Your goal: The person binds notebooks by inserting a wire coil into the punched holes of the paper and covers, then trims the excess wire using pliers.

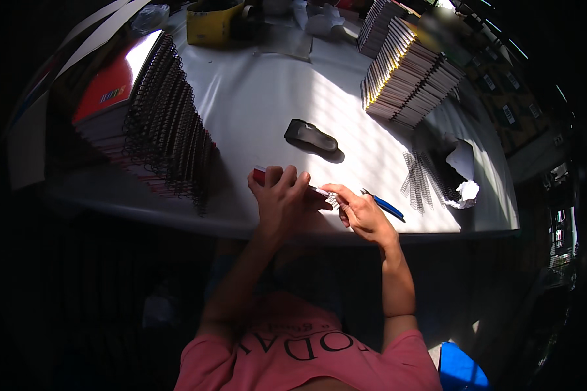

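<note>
The left hand (280,199) was clamped on a red book (259,175) above the bench's (241,117) near edge, hiding most of it; its long axis ran from ten to four o'clock. The right hand (367,216) pinched the pale wire (333,201) at its four-o'clock end. From the book, blue pliers (386,206) lay at four, loose wires (419,181) at three, a black object (311,137) at one, a left stack (134,120) at ten, a right stack (407,81) toward two.

Bookbinding workshop, stacked spiral notebooks (166,120), loose binding wires (419,179), blue-handled tool (389,207)
</note>
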`<action>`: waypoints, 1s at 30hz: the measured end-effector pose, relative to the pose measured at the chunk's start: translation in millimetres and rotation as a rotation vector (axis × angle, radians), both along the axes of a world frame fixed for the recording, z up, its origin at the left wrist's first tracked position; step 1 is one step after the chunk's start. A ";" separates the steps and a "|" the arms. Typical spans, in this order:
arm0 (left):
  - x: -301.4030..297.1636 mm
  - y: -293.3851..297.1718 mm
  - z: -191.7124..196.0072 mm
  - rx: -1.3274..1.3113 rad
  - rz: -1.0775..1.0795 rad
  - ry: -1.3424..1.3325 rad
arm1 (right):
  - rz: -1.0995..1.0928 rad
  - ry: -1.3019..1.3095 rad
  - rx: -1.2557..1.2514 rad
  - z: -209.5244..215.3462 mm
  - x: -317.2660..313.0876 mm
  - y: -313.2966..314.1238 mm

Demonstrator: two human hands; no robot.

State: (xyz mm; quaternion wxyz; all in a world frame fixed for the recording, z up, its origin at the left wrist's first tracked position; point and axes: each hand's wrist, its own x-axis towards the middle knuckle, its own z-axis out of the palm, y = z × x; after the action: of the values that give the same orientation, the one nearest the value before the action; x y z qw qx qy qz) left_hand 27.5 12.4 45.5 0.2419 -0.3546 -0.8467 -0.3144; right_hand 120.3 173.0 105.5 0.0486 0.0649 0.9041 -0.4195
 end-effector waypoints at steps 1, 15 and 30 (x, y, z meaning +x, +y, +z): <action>0.4 1.7 1.4 0.014 0.005 0.006 | -0.037 0.037 0.056 1.4 0.3 -2.2; 3.6 -1.3 0.8 0.051 -0.002 0.007 | -0.126 -0.053 -0.250 2.1 -1.5 4.2; -5.9 -19.8 -10.3 0.127 -0.146 0.018 | 0.085 0.238 0.433 5.2 -75.1 39.4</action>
State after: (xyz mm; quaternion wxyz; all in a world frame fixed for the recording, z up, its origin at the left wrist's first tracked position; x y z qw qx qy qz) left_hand 21.6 -7.5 35.1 0.2478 -0.4022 -0.7947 -0.3813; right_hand 45.2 212.4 110.7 -0.0557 -0.0144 0.9742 -0.2181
